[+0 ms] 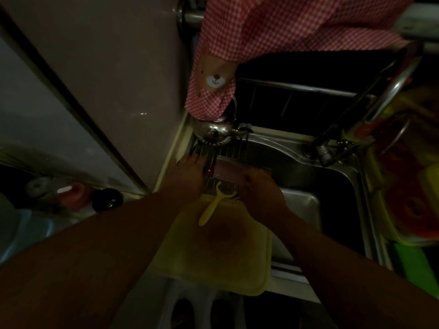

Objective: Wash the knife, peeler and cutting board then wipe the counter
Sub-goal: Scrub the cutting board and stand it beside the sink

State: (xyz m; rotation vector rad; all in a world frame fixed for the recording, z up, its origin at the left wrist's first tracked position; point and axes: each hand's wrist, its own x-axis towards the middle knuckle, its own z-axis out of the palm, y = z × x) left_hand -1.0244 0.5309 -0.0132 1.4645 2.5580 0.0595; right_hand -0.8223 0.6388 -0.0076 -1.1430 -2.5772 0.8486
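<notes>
The person is standing over a dim steel sink (308,162) and is reaching with both hands to a wire rack (225,150) that is lying across its far left corner. The knife (210,166) is resting on this rack; the left hand (187,172) is lying flat beside its dark handle, fingers stretched, not closed on anything, and the right hand (259,186) is curling over the blade area, but whether its grip is really holding the blade cannot be told. The yellow peeler (215,205) is lying with its handle on the yellow cutting board (213,252), which is bridging the sink's near edge. The knife is probably stiff, sharp and slippery when wet, so the handle is the safer place to take it. The board looks light and a little flexible, best held by its edges.
</notes>
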